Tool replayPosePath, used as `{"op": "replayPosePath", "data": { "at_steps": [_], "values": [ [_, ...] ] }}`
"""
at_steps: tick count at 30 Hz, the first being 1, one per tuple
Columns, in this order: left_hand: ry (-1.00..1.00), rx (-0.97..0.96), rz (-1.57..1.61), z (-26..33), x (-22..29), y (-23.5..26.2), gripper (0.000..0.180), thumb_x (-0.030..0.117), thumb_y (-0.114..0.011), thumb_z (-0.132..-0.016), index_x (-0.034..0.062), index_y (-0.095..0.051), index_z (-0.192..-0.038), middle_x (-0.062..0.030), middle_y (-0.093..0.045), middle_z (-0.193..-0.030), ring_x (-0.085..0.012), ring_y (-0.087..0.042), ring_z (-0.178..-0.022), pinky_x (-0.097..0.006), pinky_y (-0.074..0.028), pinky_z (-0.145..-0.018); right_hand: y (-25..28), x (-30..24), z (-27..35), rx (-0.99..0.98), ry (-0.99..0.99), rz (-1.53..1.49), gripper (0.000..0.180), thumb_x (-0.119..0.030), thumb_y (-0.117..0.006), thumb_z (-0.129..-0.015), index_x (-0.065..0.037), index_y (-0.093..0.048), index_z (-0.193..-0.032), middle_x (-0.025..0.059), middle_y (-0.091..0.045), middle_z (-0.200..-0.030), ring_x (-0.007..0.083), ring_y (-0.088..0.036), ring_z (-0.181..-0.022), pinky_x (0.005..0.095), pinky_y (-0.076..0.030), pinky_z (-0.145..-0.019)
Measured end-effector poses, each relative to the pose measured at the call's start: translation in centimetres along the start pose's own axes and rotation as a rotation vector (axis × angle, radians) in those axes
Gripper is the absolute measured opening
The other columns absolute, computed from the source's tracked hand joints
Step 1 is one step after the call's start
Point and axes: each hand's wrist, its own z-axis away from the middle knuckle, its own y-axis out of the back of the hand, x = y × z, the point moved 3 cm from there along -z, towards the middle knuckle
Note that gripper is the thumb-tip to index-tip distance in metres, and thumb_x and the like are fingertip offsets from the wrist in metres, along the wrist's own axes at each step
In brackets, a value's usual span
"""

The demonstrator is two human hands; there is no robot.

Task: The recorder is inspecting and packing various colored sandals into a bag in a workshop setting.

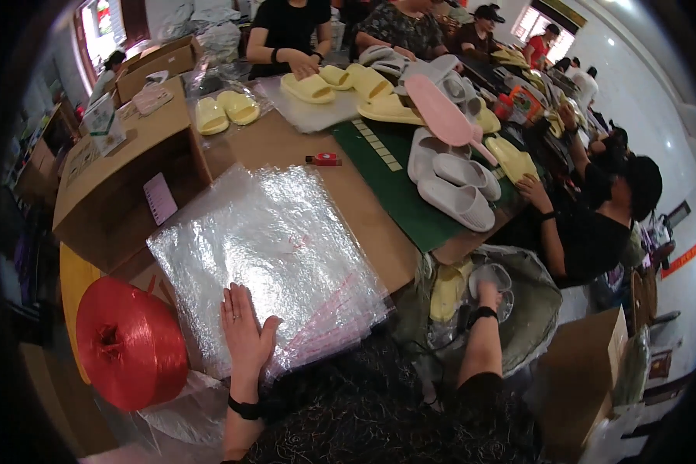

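My left hand (246,331) lies flat, fingers stretched out, on a stack of clear plastic bags (247,224) with pink printing near the lower edge. To the right, my right hand (487,294) reaches down into a large dull green sack (535,309). Its fingers are bunched at a pair of grey slippers (493,275) in clear wrap; the fingertips are hidden. Beside them in the sack rests a yellow slipper (447,294), also in clear plastic.
A big red twine roll (127,344) stands left of the bags, below an open cardboard box (124,162). Grey slippers (456,197) and a pink slipper (441,112) lie on a green mat (379,185). Co-workers stand around the table; one person's hand (532,189) touches a yellow slipper.
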Motion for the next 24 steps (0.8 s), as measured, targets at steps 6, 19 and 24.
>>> {"op": "replayPosePath", "data": {
  "at_steps": [6, 19, 24],
  "values": [
    [0.104, 0.126, 0.421, 1.9, -2.7, 2.5, 0.075, 0.029, -0.065, -0.089, -0.0041, -0.034, -0.148, -0.0312, -0.032, -0.153, -0.0465, -0.026, -0.145, -0.051, -0.019, -0.119, 6.3, -4.8, 25.3, 0.628, 1.303, -0.806, 0.039, -0.010, -0.061, -0.093, 0.003, -0.054, -0.129, 0.0217, -0.051, -0.135, 0.0329, -0.052, -0.119, 0.0419, -0.046, -0.095],
    [0.464, 0.239, -0.050, 0.8, -5.7, 3.9, 0.091, 0.047, -0.068, -0.085, -0.0039, -0.030, -0.150, -0.0375, -0.038, -0.143, -0.0508, -0.035, -0.135, -0.055, -0.030, -0.111, 0.5, -12.0, 42.6, -0.546, 1.597, -0.455, 0.065, -0.033, -0.067, -0.094, 0.010, -0.045, -0.138, 0.0204, -0.063, -0.119, 0.0286, -0.063, -0.101, 0.0369, -0.050, -0.089],
    [0.307, 0.092, 0.227, 1.0, -3.9, 3.2, 0.088, 0.040, -0.071, -0.085, -0.0055, -0.031, -0.149, -0.0347, -0.046, -0.139, -0.0475, -0.042, -0.130, -0.048, -0.035, -0.110, 2.0, -11.4, 43.4, -0.902, 1.530, -0.475, 0.056, -0.030, -0.069, -0.091, 0.009, -0.054, -0.129, 0.0286, -0.061, -0.124, 0.0390, -0.059, -0.113, 0.0430, -0.046, -0.097]
  ]
}}
